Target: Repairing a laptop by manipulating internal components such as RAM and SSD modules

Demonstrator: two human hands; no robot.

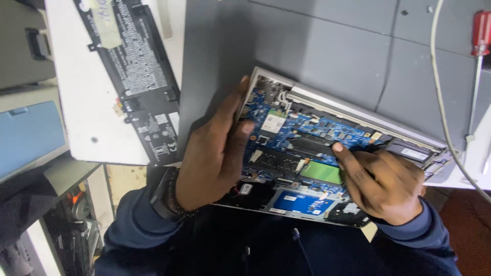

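Black flat battery pack (134,76) lies on white board (87,117) at far-left of the gray work mat (348,56), well apart from hands. Left hand (217,153): fingers spread, thumb hooked over left edge of opened laptop (327,153), gripping it; dark wristband on wrist. Laptop w/ bottom cover off, blue circuit board up, tilted, overhanging mat's near edge toward person. Right hand (381,179): fingers mostly curled, index tip pressing black part on board; holds nothing visible. White cable (441,102) runs down mat's right side; red-handled screwdriver (481,36) at far-right corner.
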